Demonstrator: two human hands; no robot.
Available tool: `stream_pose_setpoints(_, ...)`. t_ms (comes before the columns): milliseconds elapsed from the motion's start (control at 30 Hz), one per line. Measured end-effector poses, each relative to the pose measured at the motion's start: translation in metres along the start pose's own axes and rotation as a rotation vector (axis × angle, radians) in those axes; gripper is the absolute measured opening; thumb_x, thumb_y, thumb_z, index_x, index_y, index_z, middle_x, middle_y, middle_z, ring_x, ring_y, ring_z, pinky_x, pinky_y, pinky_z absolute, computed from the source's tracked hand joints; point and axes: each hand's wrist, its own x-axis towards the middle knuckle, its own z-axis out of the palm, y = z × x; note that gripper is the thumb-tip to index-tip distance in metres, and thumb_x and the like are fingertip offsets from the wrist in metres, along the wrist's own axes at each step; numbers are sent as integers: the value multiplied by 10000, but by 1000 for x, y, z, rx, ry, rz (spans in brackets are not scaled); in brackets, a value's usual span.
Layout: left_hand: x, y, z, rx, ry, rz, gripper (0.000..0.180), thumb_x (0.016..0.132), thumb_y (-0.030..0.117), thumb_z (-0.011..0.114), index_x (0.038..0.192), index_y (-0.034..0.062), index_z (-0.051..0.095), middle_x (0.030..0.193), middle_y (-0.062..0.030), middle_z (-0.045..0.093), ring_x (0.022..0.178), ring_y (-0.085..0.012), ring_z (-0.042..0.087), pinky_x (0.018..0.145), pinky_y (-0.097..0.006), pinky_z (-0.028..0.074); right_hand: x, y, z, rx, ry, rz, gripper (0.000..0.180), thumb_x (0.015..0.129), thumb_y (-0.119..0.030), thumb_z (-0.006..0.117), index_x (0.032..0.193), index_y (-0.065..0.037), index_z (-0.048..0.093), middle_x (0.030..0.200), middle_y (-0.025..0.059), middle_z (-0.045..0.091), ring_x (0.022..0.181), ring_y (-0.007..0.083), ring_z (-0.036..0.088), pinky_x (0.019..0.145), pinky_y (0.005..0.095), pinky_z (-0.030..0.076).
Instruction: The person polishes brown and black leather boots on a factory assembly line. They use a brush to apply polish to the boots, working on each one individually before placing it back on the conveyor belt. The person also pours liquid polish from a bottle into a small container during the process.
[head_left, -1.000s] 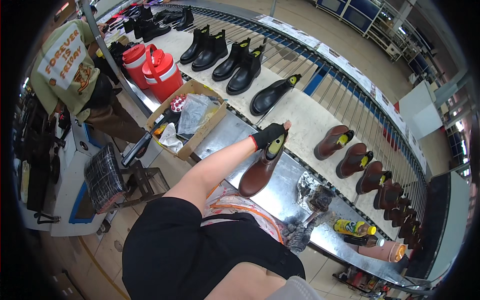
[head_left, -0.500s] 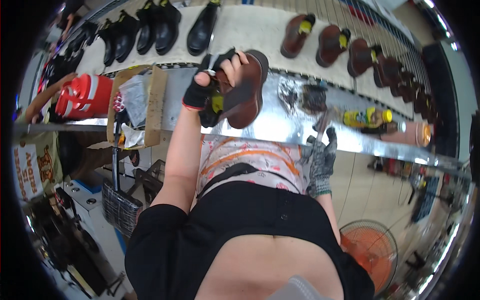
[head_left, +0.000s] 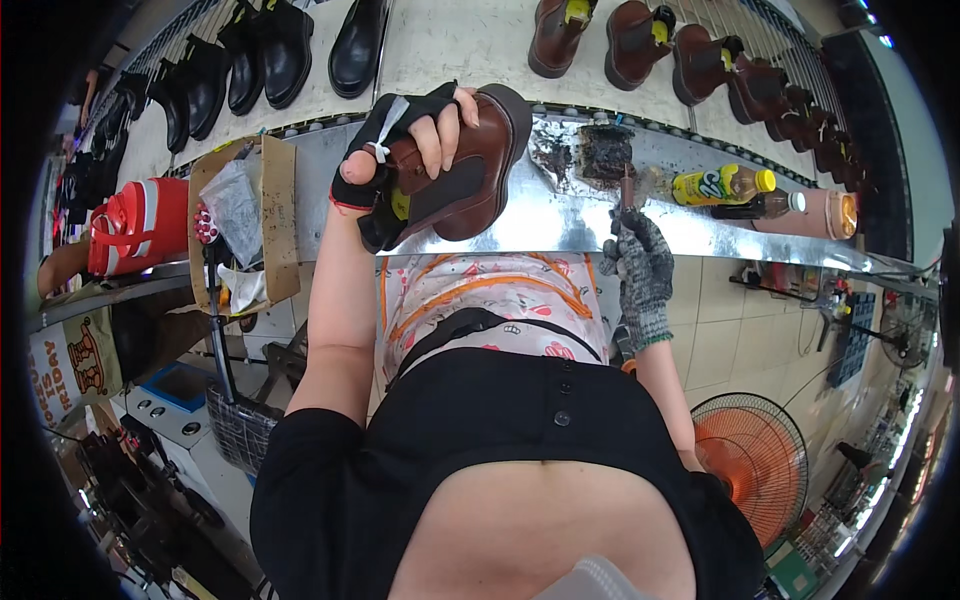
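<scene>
My left hand (head_left: 410, 145), in a black fingerless glove, grips a brown ankle boot (head_left: 485, 165) by its upper above the metal bench. The boot lies tilted on its side, with a dark elastic side panel and a yellow-green lining showing. A white strip hangs by my thumb. My right hand (head_left: 642, 265), in a grey knit glove, is closed on a slim brown stick-like tool (head_left: 627, 192). Its far end reaches the lower edge of a dark, stained pad (head_left: 606, 150), so its tip is hard to make out. Crumpled, smeared foil (head_left: 553, 155) lies beside the pad.
Black boots (head_left: 270, 60) and brown boots (head_left: 640, 45) stand in rows on the pale conveyor (head_left: 455, 50) beyond the bench. Left are a carton (head_left: 280, 215) and a red jug (head_left: 140, 225). A yellow-labelled bottle (head_left: 722, 186) lies at right; an orange fan (head_left: 750, 465) stands below.
The tool in my right hand has moved forward to the dark pad. My left hand still holds the boot, now a little further left in view. The whole view has shifted slightly.
</scene>
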Motion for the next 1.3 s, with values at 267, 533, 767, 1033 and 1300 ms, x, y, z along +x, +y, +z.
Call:
stream_pose_setpoints(267,4,4,11,-22,34,-77,796,619,872,462,576,85,573,606,-26,534,779,-200,482,909,-384,301,10,-118,32,-675,-408,-658,298,834,-205,627,1080,-37,646,1031,85,663,893,169,626,754,299,510)
stream_pose_setpoints(533,5,0,3,-35,-48,-54,805,608,881,459,586,84,577,602,-11,548,734,-164,501,912,-381,292,6,-156,55,-868,-587,-823,479,673,-355,696,1076,-97,657,1059,86,657,960,289,618,850,372,476)
stream_pose_setpoints(767,6,-6,-10,-59,-190,-5,813,593,899,450,640,103,608,678,-11,564,892,-198,447,947,-395,235,8,-160,63,-903,-615,-848,474,673,-330,691,1084,-99,647,1060,86,656,963,294,617,853,384,477)
stream_pose_setpoints(1033,14,-13,-9,-90,-225,66,810,618,879,456,655,85,617,642,-21,568,725,-174,514,919,-395,275,11,-161,62,-900,-633,-841,447,710,-345,651,1079,-93,647,1052,89,659,959,294,620,857,385,475)
stream_pose_setpoints(1300,9,-11,-15,-43,-221,47,808,642,880,417,651,92,594,636,-10,541,778,-177,500,930,-393,273,21,-154,59,-809,-673,-800,431,757,-375,601,1071,-83,649,1042,92,663,954,294,623,861,383,473)
